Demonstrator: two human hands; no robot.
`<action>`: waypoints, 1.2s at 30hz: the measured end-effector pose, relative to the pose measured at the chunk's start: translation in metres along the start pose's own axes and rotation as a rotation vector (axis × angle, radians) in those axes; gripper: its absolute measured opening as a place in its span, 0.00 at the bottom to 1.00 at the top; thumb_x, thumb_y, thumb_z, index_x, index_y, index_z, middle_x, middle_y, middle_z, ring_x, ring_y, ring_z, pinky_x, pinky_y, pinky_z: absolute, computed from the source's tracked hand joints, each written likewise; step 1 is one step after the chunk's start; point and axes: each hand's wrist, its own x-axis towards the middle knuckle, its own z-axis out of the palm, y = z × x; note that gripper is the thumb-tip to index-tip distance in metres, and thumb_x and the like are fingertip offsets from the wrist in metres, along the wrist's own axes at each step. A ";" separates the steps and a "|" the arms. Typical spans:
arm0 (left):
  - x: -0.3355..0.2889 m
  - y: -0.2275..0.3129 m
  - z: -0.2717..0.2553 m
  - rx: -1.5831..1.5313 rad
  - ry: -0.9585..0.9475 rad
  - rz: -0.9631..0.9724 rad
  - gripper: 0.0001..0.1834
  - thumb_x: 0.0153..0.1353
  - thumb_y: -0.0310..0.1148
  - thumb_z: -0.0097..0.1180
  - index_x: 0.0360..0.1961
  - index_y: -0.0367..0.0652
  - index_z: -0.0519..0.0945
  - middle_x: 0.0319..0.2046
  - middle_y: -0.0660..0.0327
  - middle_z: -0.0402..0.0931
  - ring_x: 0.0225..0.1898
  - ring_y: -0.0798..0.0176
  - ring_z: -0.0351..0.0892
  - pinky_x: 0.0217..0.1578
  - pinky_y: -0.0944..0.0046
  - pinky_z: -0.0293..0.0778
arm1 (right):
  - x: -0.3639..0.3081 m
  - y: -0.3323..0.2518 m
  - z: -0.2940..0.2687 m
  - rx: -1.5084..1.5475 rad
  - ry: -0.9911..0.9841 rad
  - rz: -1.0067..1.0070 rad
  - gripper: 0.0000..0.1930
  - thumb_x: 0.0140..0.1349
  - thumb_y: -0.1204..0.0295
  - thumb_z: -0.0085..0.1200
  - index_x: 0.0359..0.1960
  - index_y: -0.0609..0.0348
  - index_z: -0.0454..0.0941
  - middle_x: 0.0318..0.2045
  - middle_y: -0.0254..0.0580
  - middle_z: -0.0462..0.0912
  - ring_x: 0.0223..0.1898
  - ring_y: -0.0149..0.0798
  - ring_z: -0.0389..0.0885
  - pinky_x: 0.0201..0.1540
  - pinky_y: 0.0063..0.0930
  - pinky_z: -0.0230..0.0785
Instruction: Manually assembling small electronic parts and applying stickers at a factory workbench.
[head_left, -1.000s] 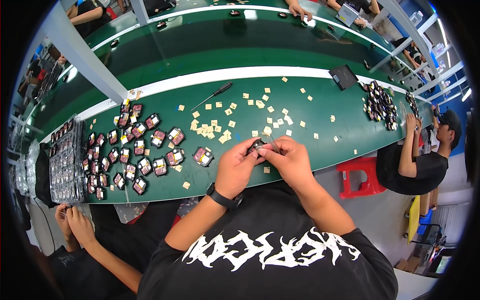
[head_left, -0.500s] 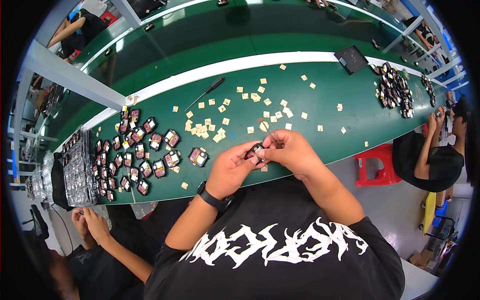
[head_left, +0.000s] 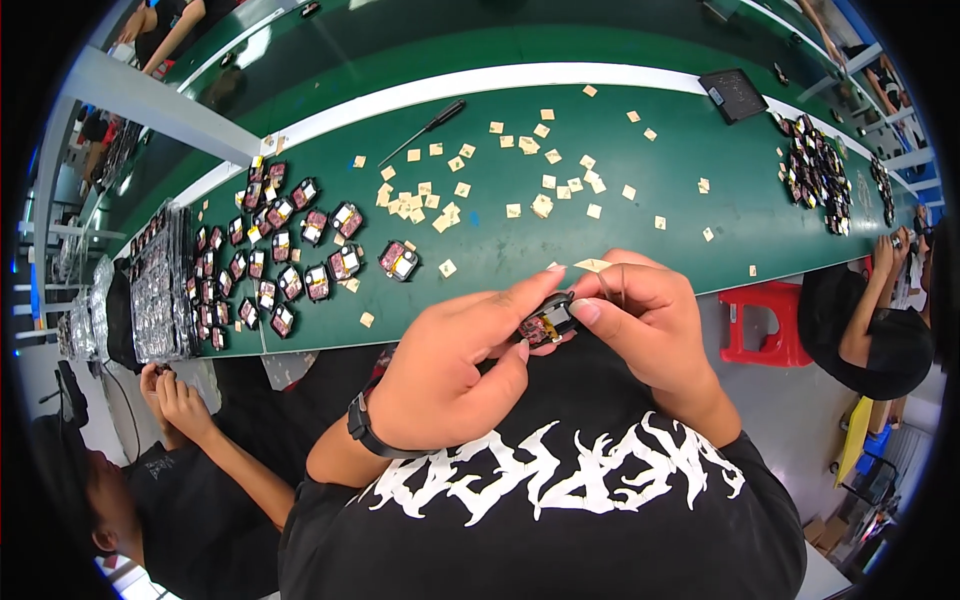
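Over the table's near edge, my left hand (head_left: 465,360) grips a small black electronic unit (head_left: 548,322) with a reddish circuit board and a yellow strip in its open face. My right hand (head_left: 645,315) is closed beside it, its thumb at the unit's right edge. A cream paper square (head_left: 592,265) stands out at my right fingertips. Something thin and dark, perhaps tweezers (head_left: 622,287), shows between those fingers, mostly hidden. Many similar open units (head_left: 317,282) lie to the left. Loose cream squares (head_left: 412,205) are scattered over the green table (head_left: 500,235).
A black-handled screwdriver (head_left: 440,118) lies toward the back. A black tray (head_left: 732,97) and a heap of dark units (head_left: 815,175) are at the far right. Clear plastic trays (head_left: 165,285) stand at the left end. Co-workers sit on both sides; a red stool (head_left: 765,325) is at right.
Both hands have come nearer to me with the unit, which is now tilted to show its circuit board. My view has shifted, so the table stands higher in it.
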 end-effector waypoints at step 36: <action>-0.098 -0.123 -0.209 0.864 0.936 -0.376 0.12 0.67 0.31 0.59 0.44 0.30 0.78 0.38 0.53 0.80 0.37 0.61 0.77 0.40 0.61 0.73 | -0.009 0.046 -0.257 -1.116 1.082 0.085 0.11 0.62 0.66 0.61 0.37 0.63 0.83 0.29 0.50 0.79 0.32 0.51 0.78 0.37 0.42 0.70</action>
